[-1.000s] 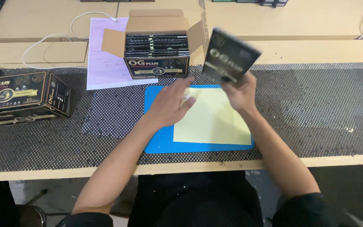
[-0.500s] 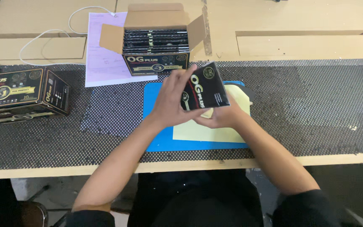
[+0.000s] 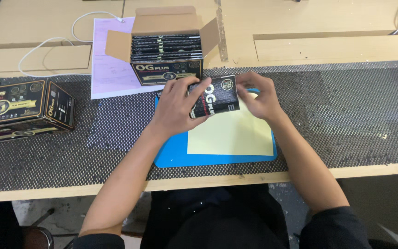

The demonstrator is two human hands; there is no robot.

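Observation:
Both hands hold one small flat black packet (image 3: 215, 97) above the far edge of a pale yellow sheet (image 3: 229, 136). My left hand (image 3: 176, 108) grips its left end with the thumb on top. My right hand (image 3: 256, 94) pinches the right end with the fingertips. The yellow sheet lies on a blue mat (image 3: 171, 154). Just behind the hands stands an open cardboard box (image 3: 164, 50) filled with several more black packets standing upright.
A closed black and gold carton (image 3: 21, 108) lies at the left on the dark perforated mat (image 3: 337, 115). A white printed paper (image 3: 111, 69) and a white cable (image 3: 47, 50) lie behind on the wooden bench. The bench's front edge (image 3: 208, 182) runs near my body.
The packet came down from my raised right hand to the middle. My left hand closed on it, and both hands now hold it lower, over the yellow sheet.

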